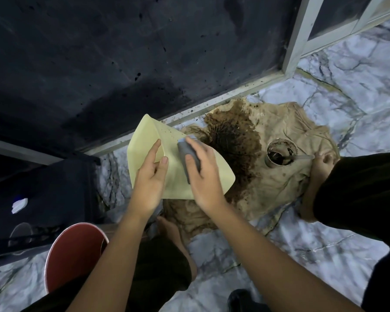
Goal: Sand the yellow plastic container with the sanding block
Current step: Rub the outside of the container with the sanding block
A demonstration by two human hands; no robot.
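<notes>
Sanding in progress, item by item.

Yellow plastic container: pale, angular, held up off the floor and tilted, one corner pointing toward the dark wall; a scatter of dark specks on its upper face.

Left hand: grasps the container at its near left side, thumb lying on the upper face, fingers extended along the ridge.

Right hand: grips the grey sanding block, pressing it flat against the container's right face.

Beige cloth: spread on the marble floor directly beneath and to the right, with a broad dark-brown wet stain.

Cup of dark liquid: stands on the cloth, a stirring tool resting in it, well apart from the hands but just beside the bare right foot.

Red bucket: near the left knee.

Risks, as judged:
- Container held by one hand only; a hard stroke could twist it out of that grip and drop it onto the wet stain.
- The left thumb lies close to the block's path, so an overrun could scrape it.
- A shift of the foot may tip the cup.
- Uneven pressure may gouge the thin plastic.
</notes>
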